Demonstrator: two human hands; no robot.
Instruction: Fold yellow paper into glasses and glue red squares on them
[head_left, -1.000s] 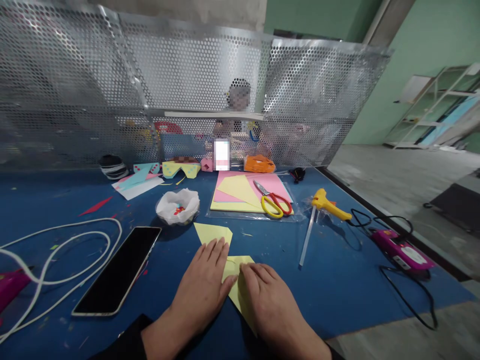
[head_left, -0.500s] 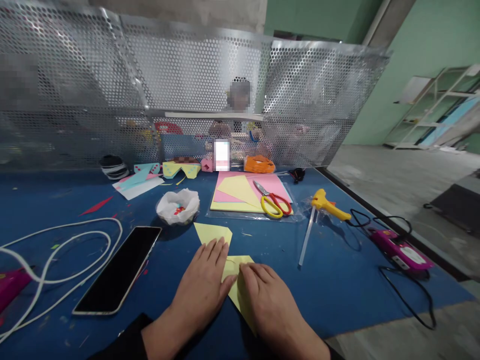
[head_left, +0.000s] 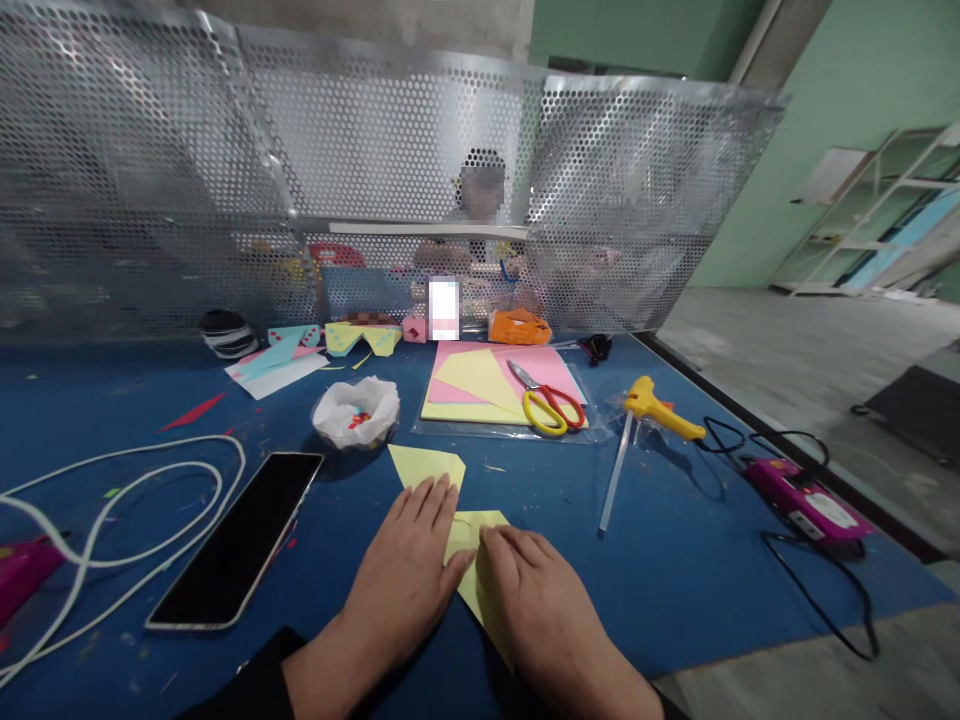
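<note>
My left hand [head_left: 409, 550] lies flat with its fingers stretched over a piece of yellow paper [head_left: 427, 466], its thumb pointing toward the other hand. Part of the yellow paper shows between my two hands, where a crease or cut line is faintly visible. My right hand [head_left: 544, 600] is bent over the right part of this paper, fingers close together and curled down at its edge; its thumb is mostly hidden. Under the hands I cannot tell whether the paper is one sheet or two.
Beyond the hands are a white-lined bowl [head_left: 357, 412] and scissors [head_left: 546, 400] on coloured paper [head_left: 465, 378]. A yellow glue gun [head_left: 660, 408] and a magenta power strip [head_left: 806, 500] lie right. A phone [head_left: 238, 540] and white cable [head_left: 94, 530] lie left. Behind a perforated metal screen [head_left: 390, 130] is a person.
Both hands stay in the same place on the yellow paper. The camera view has shifted very slightly.
</note>
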